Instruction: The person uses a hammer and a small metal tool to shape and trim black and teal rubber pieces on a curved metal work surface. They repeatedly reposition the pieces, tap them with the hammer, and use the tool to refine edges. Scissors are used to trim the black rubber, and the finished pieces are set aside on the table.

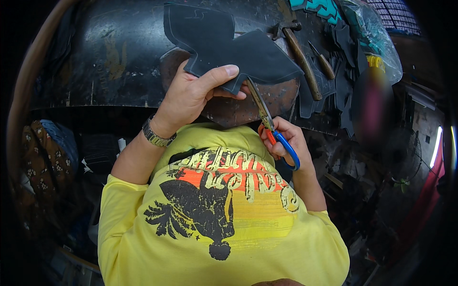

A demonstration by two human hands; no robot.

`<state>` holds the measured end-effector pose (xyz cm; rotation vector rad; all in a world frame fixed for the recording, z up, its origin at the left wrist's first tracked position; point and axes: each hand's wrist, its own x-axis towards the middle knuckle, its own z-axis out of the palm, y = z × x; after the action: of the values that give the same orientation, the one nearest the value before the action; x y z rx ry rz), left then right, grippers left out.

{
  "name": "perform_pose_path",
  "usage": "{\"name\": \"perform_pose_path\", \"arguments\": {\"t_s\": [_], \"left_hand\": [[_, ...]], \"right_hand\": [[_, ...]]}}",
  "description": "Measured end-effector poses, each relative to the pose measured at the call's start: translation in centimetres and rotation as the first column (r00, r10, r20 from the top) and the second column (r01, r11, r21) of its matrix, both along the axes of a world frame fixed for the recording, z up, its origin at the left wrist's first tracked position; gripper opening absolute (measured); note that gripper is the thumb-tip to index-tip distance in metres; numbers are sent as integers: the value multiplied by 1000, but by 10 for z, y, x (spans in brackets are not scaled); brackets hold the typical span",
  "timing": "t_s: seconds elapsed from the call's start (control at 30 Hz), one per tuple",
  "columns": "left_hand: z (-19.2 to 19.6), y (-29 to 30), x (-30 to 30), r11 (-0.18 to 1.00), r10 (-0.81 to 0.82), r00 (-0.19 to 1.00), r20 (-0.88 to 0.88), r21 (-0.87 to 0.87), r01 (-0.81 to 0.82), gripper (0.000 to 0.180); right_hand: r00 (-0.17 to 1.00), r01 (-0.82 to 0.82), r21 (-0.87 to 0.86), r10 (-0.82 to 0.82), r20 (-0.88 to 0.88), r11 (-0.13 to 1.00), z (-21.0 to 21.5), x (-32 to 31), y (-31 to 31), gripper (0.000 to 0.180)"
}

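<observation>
My left hand (pixel 198 90) grips a black sheet piece (pixel 224 50) by its near edge, thumb on top and fingers underneath. The piece has an irregular outline, with pale lines drawn along its edges. My right hand (pixel 288 138) is closed around the handles of a pair of scissors (pixel 261 102), one loop blue and part of the handle red. The blades point up and left, their tips at the near edge of the piece, close to my left fingers. Whether the blades are parted is hard to make out. A brown, worn round board (pixel 234 107) lies beneath.
To the right on the dark table (pixel 119 71) lie a hammer (pixel 301 59) with a wooden handle and a pointed tool (pixel 323 61). Several black cut pieces (pixel 341 62) are stacked beyond them. Teal pieces (pixel 320 8) and a clear plastic bag (pixel 377 38) are at the far right.
</observation>
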<state>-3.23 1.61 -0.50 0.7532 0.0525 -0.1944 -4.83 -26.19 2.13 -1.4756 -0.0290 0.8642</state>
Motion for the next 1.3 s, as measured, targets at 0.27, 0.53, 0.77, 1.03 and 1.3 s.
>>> {"name": "perform_pose_path", "arguments": {"t_s": [0.27, 0.53, 0.77, 1.03, 1.3], "left_hand": [[-4, 2, 1, 1000, -13, 1000, 18, -9, 13, 20], [-5, 4, 2, 999, -16, 998, 64, 36, 14, 20], [-6, 7, 2, 996, -43, 999, 30, 86, 40, 20], [-6, 6, 4, 998, -50, 999, 0, 25, 50, 20], [-7, 10, 5, 993, -72, 997, -12, 87, 73, 19]], "right_hand": [[999, -31, -38, 32, 39, 999, 1, 3, -1, 78], [999, -34, -51, 35, 25, 998, 2, 2, 2, 78], [999, -44, -38, 45, 12, 998, 1, 2, 0, 67], [993, -88, 69, 93, -74, 994, 1, 8, -4, 52], [994, -105, -107, 107, 10, 989, 0, 5, -5, 75]]}}
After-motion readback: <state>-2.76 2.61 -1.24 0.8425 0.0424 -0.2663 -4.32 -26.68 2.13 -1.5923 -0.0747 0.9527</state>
